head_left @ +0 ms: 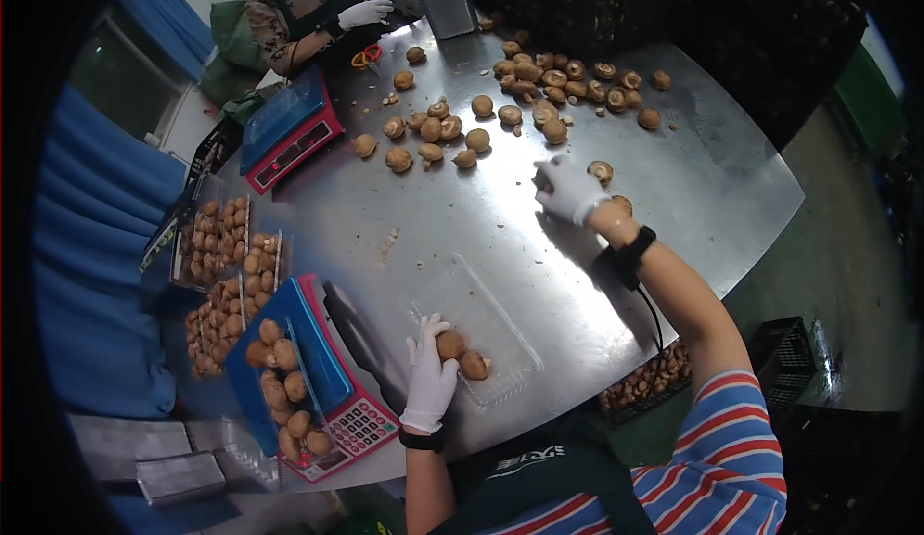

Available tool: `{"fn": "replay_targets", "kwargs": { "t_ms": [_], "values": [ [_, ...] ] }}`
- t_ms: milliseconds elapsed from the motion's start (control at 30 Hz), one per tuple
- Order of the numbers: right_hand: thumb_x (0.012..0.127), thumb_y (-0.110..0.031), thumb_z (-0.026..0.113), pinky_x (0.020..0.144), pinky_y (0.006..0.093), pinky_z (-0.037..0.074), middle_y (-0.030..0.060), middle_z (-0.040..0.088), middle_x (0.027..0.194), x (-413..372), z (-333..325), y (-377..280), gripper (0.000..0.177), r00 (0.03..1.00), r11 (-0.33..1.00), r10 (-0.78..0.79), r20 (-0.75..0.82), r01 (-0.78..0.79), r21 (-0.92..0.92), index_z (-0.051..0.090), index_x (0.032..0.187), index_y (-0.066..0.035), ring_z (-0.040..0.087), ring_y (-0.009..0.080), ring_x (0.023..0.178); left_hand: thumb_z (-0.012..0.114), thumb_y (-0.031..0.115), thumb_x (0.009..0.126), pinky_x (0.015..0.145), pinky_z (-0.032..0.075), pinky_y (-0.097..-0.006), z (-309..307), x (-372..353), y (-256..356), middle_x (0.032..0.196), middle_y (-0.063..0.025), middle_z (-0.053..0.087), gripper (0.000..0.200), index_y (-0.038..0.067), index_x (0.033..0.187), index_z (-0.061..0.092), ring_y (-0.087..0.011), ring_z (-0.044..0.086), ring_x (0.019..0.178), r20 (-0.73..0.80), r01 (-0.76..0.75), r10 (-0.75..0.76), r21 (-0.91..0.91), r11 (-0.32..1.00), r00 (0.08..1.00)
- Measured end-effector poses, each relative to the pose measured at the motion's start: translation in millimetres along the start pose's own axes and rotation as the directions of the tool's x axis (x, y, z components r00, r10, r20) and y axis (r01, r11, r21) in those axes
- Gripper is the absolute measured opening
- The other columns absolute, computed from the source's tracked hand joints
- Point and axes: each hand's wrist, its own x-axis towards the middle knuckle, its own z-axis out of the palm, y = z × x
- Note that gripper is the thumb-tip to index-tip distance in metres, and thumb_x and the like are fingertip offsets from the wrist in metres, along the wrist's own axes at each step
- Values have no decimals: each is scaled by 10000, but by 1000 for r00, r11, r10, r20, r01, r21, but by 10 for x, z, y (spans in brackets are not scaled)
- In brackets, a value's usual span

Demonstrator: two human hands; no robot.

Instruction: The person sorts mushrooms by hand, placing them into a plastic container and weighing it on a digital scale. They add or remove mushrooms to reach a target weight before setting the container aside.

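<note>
My left hand [430,373], in a white glove, is at the left side of a clear plastic tray [510,328] on the metal table. Its thumb and fingers close around a brown mushroom [450,344] at the tray's near end. Another mushroom [474,365] lies against the first one. Over the middle right of the table is my right hand [570,191], also white-gloved and slightly blurred. Its fingers are bent, with a dark gap between them and the thumb, and nothing visible is held. Close beside it sits a mushroom [601,171]; a second [622,205] is partly hidden by my wrist.
Loose mushrooms [553,78] lie across the far table. A red-and-blue scale [356,420] at left bears a filled tray [279,391]; more filled trays [221,237] stand behind. Beyond are another scale [289,136], orange-handled scissors [367,56], dark crates [616,6] and a co-worker's gloved hand [364,13].
</note>
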Motion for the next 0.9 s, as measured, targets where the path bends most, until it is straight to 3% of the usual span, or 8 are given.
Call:
{"fn": "replay_targets", "kwargs": {
  "t_ms": [67,133,233,400,567,667,733,900],
  "values": [
    [835,-170,575,883,418,514,239,483,1290,-343,30,-151,594,990,986,-131,45,125,107,403,1402,-118,626,370,967,489,-47,727,1166,42,-573,-29,26,-7,1435,-204,420,596,57,1310,417,-377,262,1429,25,14,-12,-78,997,1000],
    [839,-124,582,850,437,526,227,454,1317,-771,-78,-348,594,964,919,-265,-27,261,295,389,1401,-120,622,374,964,449,-76,675,1164,227,-417,-54,30,63,1411,-206,440,623,18,1292,458,-382,300,1398,-37,-7,4,-78,997,999],
    [813,-37,576,909,417,498,211,422,1373,-1200,-20,-274,663,882,864,-469,-40,468,186,358,1436,-92,573,368,1035,466,-76,672,1166,226,-423,-40,-30,128,1415,-213,427,662,19,1327,458,-373,306,1392,-136,-52,52,1,999,989],
    [807,-44,594,936,408,479,203,472,1337,-1357,-243,-63,635,877,866,-476,60,456,206,411,1413,-93,571,350,1063,508,-46,718,1181,171,-450,-47,-371,352,1461,-233,342,688,29,1393,400,-401,261,1406,-209,4,-2,8,1000,978],
    [800,-352,735,969,397,469,182,574,1204,-599,-471,-103,658,948,892,-316,-36,309,330,494,1343,-71,570,339,1068,586,38,770,1169,171,-464,252,-780,368,1488,-266,270,770,-42,1459,251,-407,236,1408,-291,113,-136,-95,989,947],
    [777,-357,748,960,405,473,164,565,1203,-326,-88,-412,678,905,926,-375,-200,377,-30,498,1342,-77,548,355,1082,640,124,795,1155,173,-498,411,-898,256,1477,-312,243,793,-43,1460,241,-449,217,1397,-319,121,-138,-73,990,938],
    [760,-340,743,960,415,470,150,552,1200,-51,164,-413,665,870,863,-480,107,491,-120,510,1329,-87,531,369,1081,659,161,805,1151,173,-498,464,-903,233,1470,-312,254,796,-44,1456,248,-454,223,1389,-275,141,-142,-24,990,951],
    [794,-182,616,909,429,486,193,615,1086,629,29,-571,441,960,959,-279,28,276,70,576,1216,-61,568,383,1059,682,227,811,1138,161,-549,521,-875,139,1450,-289,290,787,-28,1441,285,-462,249,1361,-233,125,-111,48,991,966]
  ]
}}
